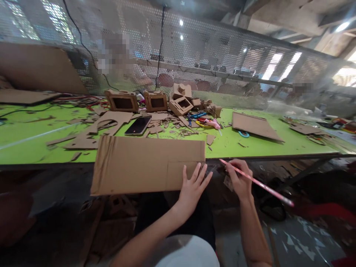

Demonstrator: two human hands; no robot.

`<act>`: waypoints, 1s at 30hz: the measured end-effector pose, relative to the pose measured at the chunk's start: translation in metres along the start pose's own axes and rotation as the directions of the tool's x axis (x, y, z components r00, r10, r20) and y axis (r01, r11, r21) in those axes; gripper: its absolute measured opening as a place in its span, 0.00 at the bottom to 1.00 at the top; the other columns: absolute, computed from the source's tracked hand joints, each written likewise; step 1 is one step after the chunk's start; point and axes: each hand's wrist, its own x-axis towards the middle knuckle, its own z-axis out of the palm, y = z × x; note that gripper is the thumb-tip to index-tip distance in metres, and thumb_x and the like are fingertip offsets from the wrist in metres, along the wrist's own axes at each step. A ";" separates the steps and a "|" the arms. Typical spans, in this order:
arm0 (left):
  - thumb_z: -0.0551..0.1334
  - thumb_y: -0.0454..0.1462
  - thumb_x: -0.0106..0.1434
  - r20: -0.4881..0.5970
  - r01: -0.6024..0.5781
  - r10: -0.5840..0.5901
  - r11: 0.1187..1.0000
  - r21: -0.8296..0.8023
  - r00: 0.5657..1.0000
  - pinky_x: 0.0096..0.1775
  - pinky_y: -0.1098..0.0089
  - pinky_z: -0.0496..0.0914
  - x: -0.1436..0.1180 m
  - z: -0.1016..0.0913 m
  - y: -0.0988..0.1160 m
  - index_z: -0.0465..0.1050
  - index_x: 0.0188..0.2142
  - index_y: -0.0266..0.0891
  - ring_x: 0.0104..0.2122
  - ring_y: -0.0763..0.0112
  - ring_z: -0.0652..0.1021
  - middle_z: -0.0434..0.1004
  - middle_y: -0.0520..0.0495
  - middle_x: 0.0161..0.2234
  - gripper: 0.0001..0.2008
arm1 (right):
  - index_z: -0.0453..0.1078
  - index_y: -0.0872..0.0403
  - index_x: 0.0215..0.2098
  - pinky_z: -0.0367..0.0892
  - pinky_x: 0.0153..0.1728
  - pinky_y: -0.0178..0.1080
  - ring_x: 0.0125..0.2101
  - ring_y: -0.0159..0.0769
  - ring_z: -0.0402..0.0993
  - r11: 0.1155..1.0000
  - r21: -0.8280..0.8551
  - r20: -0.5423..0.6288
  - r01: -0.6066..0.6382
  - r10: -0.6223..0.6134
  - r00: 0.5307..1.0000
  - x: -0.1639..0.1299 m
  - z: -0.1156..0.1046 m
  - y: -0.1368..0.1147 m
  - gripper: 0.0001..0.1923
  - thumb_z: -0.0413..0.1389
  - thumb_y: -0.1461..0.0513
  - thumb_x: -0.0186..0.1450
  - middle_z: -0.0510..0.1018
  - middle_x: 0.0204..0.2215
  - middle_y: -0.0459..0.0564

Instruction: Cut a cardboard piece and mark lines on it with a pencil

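A big flat cardboard sheet (pixel 144 165) lies half on the near edge of the green table (pixel 33 137) and half over the person's lap. Pencil lines already make a box shape on its near right corner, so some marking looks done. No cut shows in the sheet yet, so I think the cutting is still left.

The left hand (pixel 191 189) lies flat on that corner with the fingers spread wide. It presses the sheet down and grips nothing. The right hand (pixel 239 180) is just to the right of the sheet, off its edge. Its fingers are closed around a pink pencil (pixel 257 182), and the tip points up and left, near the sheet's corner but not on it.

Farther back on the table are small cardboard boxes with windows (pixel 139 101), lots of cardboard scraps (pixel 83 139), a black phone (pixel 138 126), and blue scissors (pixel 243 134) beside another cardboard piece (pixel 256 126) on the right.
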 end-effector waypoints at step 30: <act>0.57 0.53 0.63 -0.014 0.059 -0.062 0.987 -0.148 0.998 0.64 0.44 0.31 -0.025 -0.024 -0.051 0.65 0.59 0.46 0.63 0.57 0.61 0.63 0.41 0.63 0.28 | 0.68 0.54 0.27 0.77 0.31 0.36 0.26 0.30 0.76 0.314 0.769 0.160 -0.557 0.749 0.643 -0.095 0.038 0.019 0.18 0.70 0.54 0.49 0.78 0.24 0.42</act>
